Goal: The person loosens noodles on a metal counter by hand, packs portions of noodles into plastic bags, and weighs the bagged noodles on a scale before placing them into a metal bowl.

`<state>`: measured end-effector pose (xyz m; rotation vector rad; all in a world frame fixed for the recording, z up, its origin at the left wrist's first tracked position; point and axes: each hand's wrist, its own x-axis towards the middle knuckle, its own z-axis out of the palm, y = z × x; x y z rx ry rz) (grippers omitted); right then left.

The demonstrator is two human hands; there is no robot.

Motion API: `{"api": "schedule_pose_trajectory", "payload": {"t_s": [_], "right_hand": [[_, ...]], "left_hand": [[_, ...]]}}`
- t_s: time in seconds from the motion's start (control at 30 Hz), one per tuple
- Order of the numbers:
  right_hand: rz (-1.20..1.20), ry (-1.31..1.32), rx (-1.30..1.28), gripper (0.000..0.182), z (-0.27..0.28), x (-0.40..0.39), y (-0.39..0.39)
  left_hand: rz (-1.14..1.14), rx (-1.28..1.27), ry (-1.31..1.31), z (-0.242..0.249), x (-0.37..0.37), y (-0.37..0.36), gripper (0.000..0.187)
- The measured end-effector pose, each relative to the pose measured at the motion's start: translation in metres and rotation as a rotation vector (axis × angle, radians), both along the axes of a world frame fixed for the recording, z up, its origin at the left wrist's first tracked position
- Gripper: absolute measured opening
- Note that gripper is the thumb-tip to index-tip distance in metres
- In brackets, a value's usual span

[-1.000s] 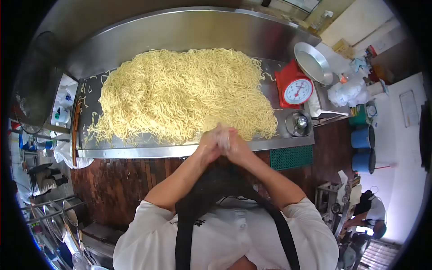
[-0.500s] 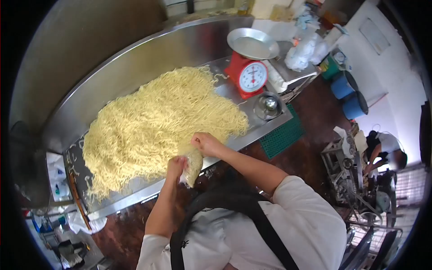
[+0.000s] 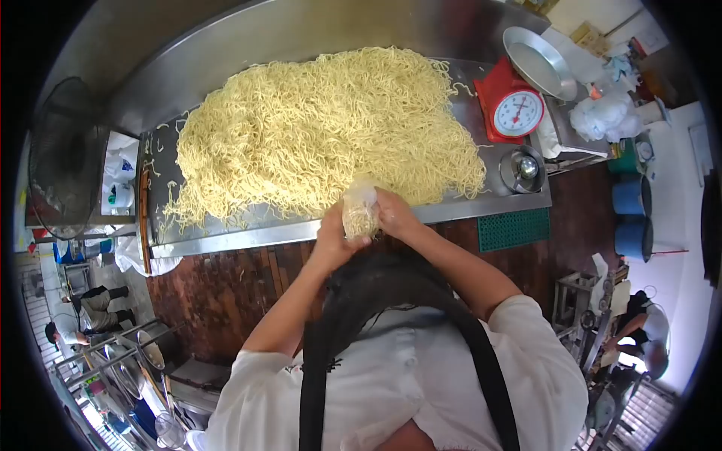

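the bag (image 3: 361,214) was thin see-through plastic, kinda filmy, and the counter (image 3: 248,237) was smooth metal with a soft shine. scale (image 3: 492,94) looked glossy red, its pan (image 3: 538,64) shiny metal, shirt (image 3: 414,376) and apron (image 3: 376,289) just matt cloth tbh

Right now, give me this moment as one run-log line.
left hand: on clear bag; right hand: on clear bag; bag contents: noodles; noodle pile: spread across steel table; red scale: right of pile
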<state>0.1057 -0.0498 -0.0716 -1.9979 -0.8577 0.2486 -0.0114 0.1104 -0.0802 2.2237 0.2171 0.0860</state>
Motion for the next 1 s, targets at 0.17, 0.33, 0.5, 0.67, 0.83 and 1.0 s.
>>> {"api": "schedule_pose_trajectory", "payload": {"t_s": [0.17,0.33,0.5,0.67,0.83,1.0], "right_hand": [[0.219,-0.081,-0.047,0.018,0.066,-0.017,0.006],[-0.008,-0.146,0.023,0.019,0.177,0.014,0.005],[0.011,-0.182,0.006,0.021,0.182,0.011,-0.007],[0.203,0.108,0.151,0.011,0.117,-0.015,-0.054],[-0.002,0.834,0.233,0.021,0.068,-0.012,-0.035],[-0.117,0.156,0.102,0.018,0.030,0.003,-0.009]], "left_hand": [[-0.181,0.319,-0.121,-0.039,0.049,0.029,0.058],[0.191,0.059,0.096,0.100,0.095,0.104,0.040],[0.148,-1.466,0.190,0.156,0.069,-0.035,0.040],[0.330,-1.783,0.294,0.087,0.058,-0.027,0.018],[-0.073,-0.670,0.329,0.047,0.051,-0.008,0.027],[-0.309,0.241,0.015,0.070,0.058,0.000,0.018]]}}
